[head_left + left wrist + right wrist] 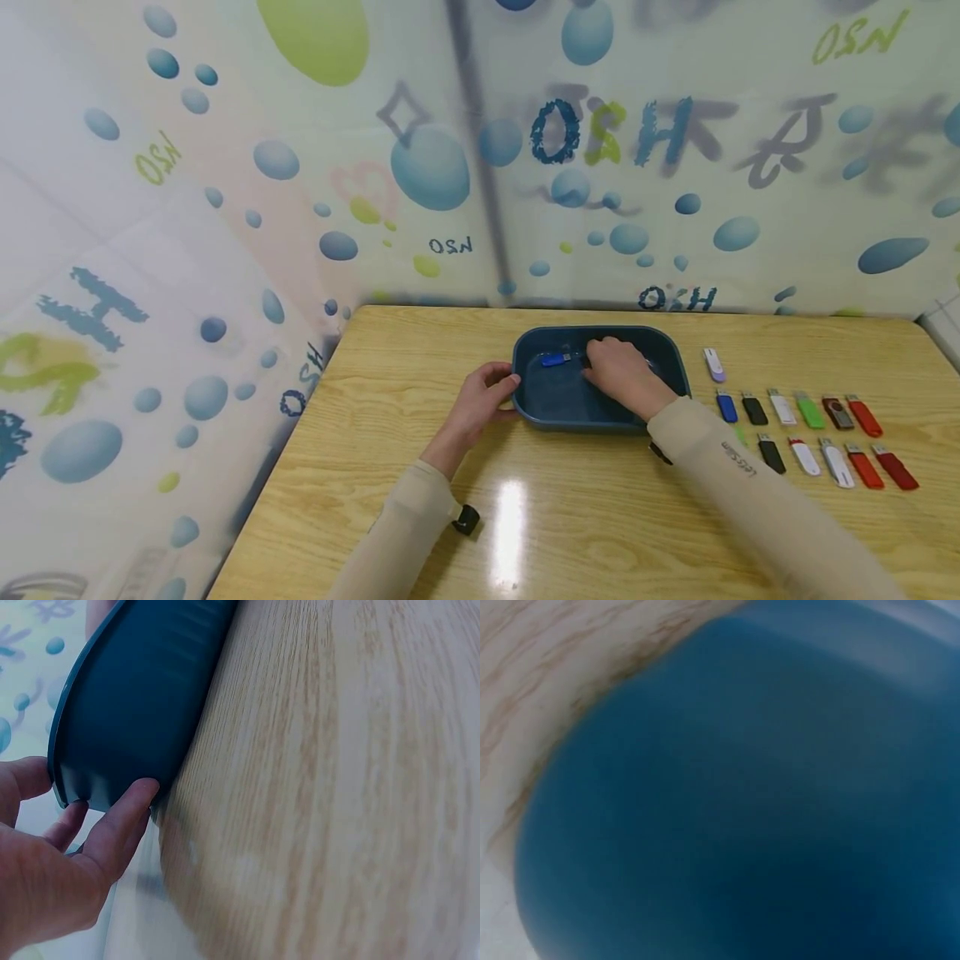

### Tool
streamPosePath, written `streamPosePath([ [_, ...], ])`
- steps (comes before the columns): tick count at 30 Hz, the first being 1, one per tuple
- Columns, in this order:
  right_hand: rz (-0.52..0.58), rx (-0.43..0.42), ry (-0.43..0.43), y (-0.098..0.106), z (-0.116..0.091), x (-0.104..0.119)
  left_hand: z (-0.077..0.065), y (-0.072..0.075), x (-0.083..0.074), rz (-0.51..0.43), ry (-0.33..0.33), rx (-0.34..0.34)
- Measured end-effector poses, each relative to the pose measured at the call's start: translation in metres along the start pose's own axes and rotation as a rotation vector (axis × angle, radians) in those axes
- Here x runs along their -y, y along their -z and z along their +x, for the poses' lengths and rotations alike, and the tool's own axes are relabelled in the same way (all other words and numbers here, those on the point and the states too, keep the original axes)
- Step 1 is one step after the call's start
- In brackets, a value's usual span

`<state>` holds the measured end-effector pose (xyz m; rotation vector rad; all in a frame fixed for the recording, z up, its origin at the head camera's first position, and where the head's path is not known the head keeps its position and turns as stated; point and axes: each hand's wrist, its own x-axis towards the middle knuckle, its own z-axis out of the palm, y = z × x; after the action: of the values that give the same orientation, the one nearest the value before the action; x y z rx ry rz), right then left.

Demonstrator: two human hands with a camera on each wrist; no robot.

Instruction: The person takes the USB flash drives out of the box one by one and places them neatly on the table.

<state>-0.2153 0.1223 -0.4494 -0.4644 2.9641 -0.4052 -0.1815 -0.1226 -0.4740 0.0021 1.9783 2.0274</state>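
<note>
A dark blue rectangular bin (600, 423) stands on the wooden table. My left hand (483, 396) holds its left end. In the left wrist view, the fingers of that hand (67, 862) lie against the outer wall, with one digit at the rim. Inside the bin, a blue USB stick (556, 360) lies near the back left. My right hand (621, 371) reaches down into the bin to the right of that stick. Its fingertips point downward, and whatever they touch is hidden behind the hand. The right wrist view is filled by the blurred blue wall of the bin (727, 780).
Right of the bin, several USB sticks lie in two rough rows, among them a green one (810, 410) and a dark red one (896, 467). A white and purple stick (714, 365) lies behind them. A patterned curtain (525, 208) hangs along the table's back edge.
</note>
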Motion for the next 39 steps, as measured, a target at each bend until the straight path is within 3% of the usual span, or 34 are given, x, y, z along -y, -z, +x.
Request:
streamPosePath([
  [18, 0.035, 0.014, -0.011, -0.004, 0.003, 0.0, 0.003, 0.001, 0.002, 0.019, 0.009, 0.003],
  [28, 0.118, 0.019, -0.049, 0.007, 0.0, -0.008, 0.002, 0.0, 0.003, 0.008, -0.005, -0.007],
  [39, 0.186, -0.037, -0.07, 0.019, -0.013, -0.013, 0.002, 0.0, 0.003, 0.024, 0.002, -0.009],
])
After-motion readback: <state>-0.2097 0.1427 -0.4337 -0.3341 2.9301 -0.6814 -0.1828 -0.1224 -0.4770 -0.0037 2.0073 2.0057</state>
